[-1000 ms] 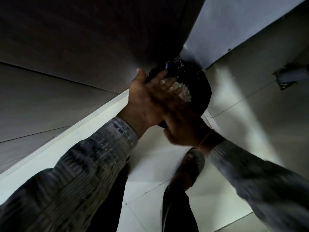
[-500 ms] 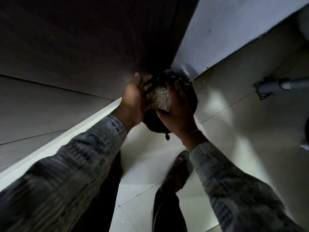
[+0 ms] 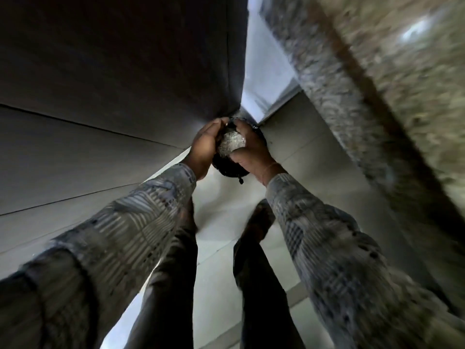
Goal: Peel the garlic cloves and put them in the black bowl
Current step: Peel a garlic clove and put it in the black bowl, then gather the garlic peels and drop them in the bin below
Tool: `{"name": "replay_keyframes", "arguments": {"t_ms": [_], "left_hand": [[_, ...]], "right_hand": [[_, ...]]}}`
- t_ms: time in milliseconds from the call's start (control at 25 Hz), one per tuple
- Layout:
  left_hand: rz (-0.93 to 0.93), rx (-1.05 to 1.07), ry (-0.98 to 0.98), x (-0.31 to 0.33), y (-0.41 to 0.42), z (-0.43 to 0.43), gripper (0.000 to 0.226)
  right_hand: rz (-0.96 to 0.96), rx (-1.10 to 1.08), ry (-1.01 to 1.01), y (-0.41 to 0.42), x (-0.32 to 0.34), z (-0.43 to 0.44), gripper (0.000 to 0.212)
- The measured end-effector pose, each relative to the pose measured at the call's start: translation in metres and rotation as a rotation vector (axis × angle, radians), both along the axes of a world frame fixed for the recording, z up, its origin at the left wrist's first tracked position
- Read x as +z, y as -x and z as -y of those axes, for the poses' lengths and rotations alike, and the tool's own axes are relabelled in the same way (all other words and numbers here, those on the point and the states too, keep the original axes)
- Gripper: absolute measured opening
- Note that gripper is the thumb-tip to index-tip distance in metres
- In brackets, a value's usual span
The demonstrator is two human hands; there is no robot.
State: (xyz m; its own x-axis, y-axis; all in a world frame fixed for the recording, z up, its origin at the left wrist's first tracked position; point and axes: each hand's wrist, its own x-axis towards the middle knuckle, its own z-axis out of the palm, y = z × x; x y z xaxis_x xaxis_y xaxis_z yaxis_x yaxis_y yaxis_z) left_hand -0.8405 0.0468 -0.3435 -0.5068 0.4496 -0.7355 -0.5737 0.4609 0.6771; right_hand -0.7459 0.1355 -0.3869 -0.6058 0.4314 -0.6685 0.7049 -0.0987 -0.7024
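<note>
A whitish heap of papery garlic peels (image 3: pixel 231 143) sits cupped between both my hands. My left hand (image 3: pixel 205 147) curls round its left side and my right hand (image 3: pixel 253 149) curls round its right side. Directly below them, on the floor in a corner, stands a round black container (image 3: pixel 229 170) lined with a black bag; the hands hide most of it. No whole cloves can be made out.
A dark cabinet front (image 3: pixel 125 71) rises on the left and a speckled stone counter edge (image 3: pixel 364 109) runs down the right. A pale wall panel (image 3: pixel 264 71) meets them at the corner. My legs and feet stand on the light tiled floor (image 3: pixel 219 260).
My hands went from lying spread over the container to cupping the peel heap tightly. The view swung, bringing the stone counter in on the right.
</note>
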Motion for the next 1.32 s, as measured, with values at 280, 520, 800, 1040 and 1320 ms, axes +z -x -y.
{"name": "replay_keyframes", "arguments": {"t_ms": [280, 520, 800, 1040, 1320], "left_hand": [[-0.138, -0.18, -0.085, 0.178, -0.011, 0.033, 0.035], [-0.272, -0.375, -0.263, 0.298, -0.012, 0.077, 0.031], [-0.405, -0.744, -0.461, 0.394, -0.046, 0.088, 0.036], [-0.386, -1.006, -0.673, 0.445, -0.136, 0.069, 0.041], [-0.251, -1.373, -0.803, 0.472, -0.326, 0.046, 0.04]], "right_hand": [[-0.071, 0.021, -0.151, -0.037, 0.203, 0.028, 0.085], [-0.102, -0.099, -0.312, -0.089, 0.345, 0.081, 0.091], [-0.127, -0.416, -0.464, -0.15, 0.458, 0.154, 0.093], [-0.144, -0.72, -0.566, -0.242, 0.507, 0.19, 0.093], [-0.072, -1.084, -0.696, -0.404, 0.536, 0.23, 0.093]]}}
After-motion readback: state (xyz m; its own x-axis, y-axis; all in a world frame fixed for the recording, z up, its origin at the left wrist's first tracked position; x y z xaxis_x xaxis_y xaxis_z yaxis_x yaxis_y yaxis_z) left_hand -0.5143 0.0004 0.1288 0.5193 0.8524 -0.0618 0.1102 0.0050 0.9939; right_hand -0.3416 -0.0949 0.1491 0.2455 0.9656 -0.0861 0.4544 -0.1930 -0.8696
